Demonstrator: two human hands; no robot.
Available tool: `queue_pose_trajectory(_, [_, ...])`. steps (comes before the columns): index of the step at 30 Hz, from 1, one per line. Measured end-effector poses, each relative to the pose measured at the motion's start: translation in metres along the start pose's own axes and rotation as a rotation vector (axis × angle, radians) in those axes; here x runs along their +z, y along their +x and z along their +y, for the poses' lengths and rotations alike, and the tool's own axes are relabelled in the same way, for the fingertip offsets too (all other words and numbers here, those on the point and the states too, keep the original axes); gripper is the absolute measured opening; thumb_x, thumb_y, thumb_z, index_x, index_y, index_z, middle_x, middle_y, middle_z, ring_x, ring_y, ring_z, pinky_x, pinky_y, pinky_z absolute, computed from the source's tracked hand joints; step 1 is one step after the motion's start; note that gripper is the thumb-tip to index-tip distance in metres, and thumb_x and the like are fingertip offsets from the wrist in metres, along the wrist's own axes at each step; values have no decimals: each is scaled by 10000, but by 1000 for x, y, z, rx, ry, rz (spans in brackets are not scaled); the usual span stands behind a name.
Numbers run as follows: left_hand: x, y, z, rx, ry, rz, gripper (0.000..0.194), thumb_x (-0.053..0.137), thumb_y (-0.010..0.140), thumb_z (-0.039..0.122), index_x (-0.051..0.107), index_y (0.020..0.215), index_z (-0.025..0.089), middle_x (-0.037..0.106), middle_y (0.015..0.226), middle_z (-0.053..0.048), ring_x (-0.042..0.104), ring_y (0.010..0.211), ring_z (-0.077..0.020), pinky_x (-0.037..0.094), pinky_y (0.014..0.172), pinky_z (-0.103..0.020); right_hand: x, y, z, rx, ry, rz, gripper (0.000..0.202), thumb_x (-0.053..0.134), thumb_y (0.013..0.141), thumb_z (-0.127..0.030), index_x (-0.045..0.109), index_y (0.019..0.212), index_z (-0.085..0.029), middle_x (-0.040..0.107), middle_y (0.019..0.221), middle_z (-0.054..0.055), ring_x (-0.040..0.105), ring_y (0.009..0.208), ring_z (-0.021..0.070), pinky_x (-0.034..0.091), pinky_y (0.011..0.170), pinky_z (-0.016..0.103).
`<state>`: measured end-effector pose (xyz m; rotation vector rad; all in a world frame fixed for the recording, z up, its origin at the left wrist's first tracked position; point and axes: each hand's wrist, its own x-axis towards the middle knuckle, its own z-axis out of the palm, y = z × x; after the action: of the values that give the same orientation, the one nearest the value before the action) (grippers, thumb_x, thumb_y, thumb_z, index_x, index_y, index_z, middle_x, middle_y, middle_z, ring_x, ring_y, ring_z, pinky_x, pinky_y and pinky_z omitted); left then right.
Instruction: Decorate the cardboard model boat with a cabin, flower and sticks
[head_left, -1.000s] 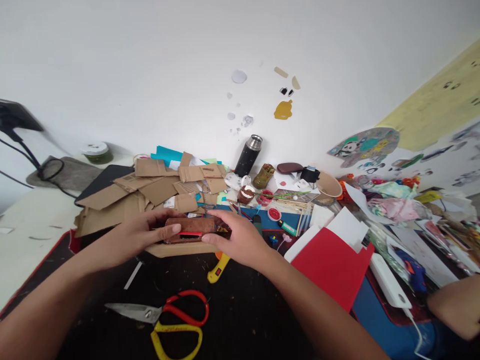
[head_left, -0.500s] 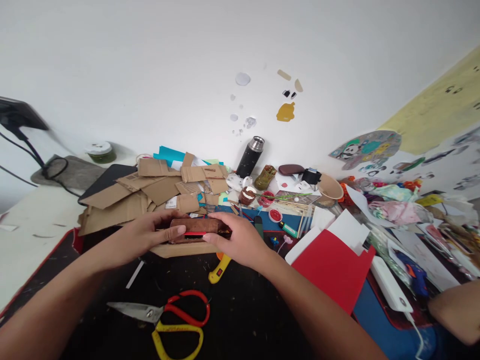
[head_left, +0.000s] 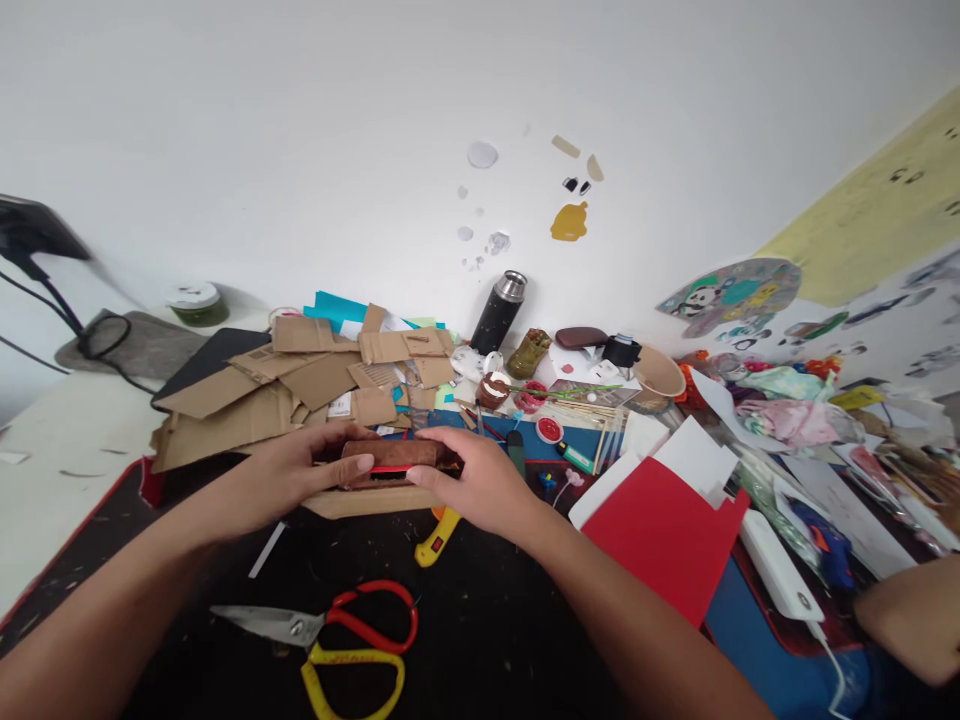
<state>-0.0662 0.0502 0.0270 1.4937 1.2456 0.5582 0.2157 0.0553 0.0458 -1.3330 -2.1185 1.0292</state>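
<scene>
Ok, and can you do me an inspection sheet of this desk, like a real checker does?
Surface: black mat, dotted with small scraps.
Things in hand: brown piece with a red edge; inside unclear.
Grips: left grip and right grip, bare hands, hold its two ends.
Clutter: cardboard heap behind; scissors and yellow tool nearer; red sheet to the right.
Cables: black cables far left; white cable lower right.
Surroundings: white wall with stickers; another person's arm at the right edge.
</scene>
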Motion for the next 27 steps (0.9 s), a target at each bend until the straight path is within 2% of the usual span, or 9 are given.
queue_pose_trajectory(12, [0, 2, -3, -1, 13, -1, 764, 719, 881, 882, 802, 1349, 283, 859, 1221, -77, 771, 1170, -365, 617, 1053, -463, 1, 1, 3, -5, 2, -25, 492, 874, 1003, -391, 770, 1450, -211, 812, 1446, 125, 770, 1336, 322, 576, 1169, 464])
queue_pose_trajectory(27, [0, 2, 1, 0, 8, -5, 712, 765, 850, 860, 826, 1303, 314, 861, 1278, -73, 774, 1217, -381, 627, 1075, -482, 2, 1, 4, 19, 14, -28, 480, 861, 1013, -397, 767, 1457, -239, 809, 1457, 111, 772, 1331, 315, 576, 1169, 472])
